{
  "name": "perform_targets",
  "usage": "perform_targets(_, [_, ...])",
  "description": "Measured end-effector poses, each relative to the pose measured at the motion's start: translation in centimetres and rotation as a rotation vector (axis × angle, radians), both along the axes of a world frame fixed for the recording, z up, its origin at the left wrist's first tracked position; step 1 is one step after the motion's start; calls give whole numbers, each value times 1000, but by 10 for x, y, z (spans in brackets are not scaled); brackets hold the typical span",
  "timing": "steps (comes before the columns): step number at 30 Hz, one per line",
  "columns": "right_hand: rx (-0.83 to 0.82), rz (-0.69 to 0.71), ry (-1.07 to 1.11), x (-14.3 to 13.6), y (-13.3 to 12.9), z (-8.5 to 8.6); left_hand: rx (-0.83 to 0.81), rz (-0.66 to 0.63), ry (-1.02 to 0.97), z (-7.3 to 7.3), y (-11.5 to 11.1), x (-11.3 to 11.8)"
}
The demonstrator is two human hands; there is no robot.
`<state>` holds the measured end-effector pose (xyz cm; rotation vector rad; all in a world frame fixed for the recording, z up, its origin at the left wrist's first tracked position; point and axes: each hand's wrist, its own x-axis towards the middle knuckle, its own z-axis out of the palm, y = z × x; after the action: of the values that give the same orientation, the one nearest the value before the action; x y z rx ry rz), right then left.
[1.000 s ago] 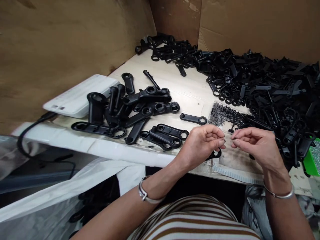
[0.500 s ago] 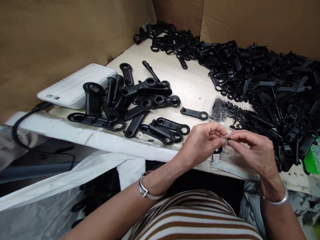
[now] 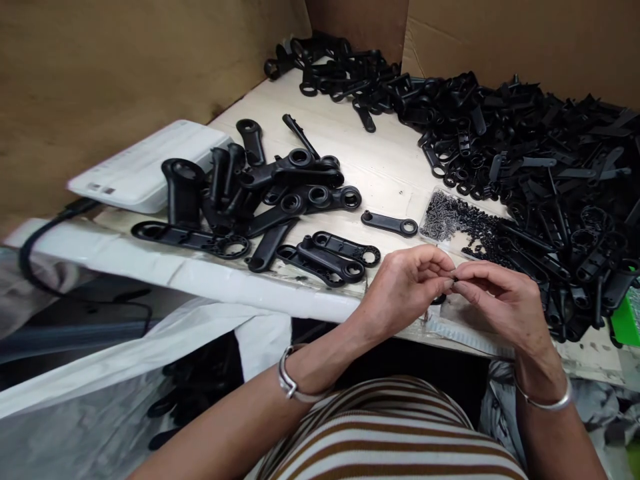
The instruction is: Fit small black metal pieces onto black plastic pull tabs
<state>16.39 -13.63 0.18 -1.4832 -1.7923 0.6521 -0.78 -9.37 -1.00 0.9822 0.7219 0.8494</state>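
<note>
My left hand [image 3: 407, 287] and my right hand [image 3: 505, 303] meet fingertip to fingertip above the front edge of the table. Both are closed in a pinch around a tiny dark part [image 3: 454, 279], mostly hidden by the fingers and too small to name. Just behind them lies a shallow clear tray [image 3: 463, 252] with many small black and metallic pieces in it. Partly covered by my left hand, a black ring-ended part [image 3: 439, 299] rests on the table. A single black plastic arm [image 3: 389, 223] with a ring end lies left of the tray.
Several black plastic arms [image 3: 280, 193] are heaped at the left, beside a white box [image 3: 150, 163] with a black cable [image 3: 30, 260]. A large pile of similar black parts [image 3: 550, 153] fills the back and right. At the right edge is a green container [image 3: 627, 317]. Cardboard walls [image 3: 525, 40] stand behind.
Both hands stay pinched together in nearly the same place; the right fingers have closed in slightly over the tiny part. The view has shifted a little. The parts on the table lie as before.
</note>
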Motion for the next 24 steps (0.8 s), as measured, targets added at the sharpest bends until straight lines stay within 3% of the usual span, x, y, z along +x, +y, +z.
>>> perform_targets(7, [-79, -67, 297, 0, -3, -10, 11, 21, 11, -1, -1, 1])
perform_targets(12, [-171, -193, 389, 4, -9, -17, -19, 25, -24, -2, -2, 3])
perform_targets(24, [-265, -261, 664, -1, -14, -21, -112, -18, -99, -3, -5, 1])
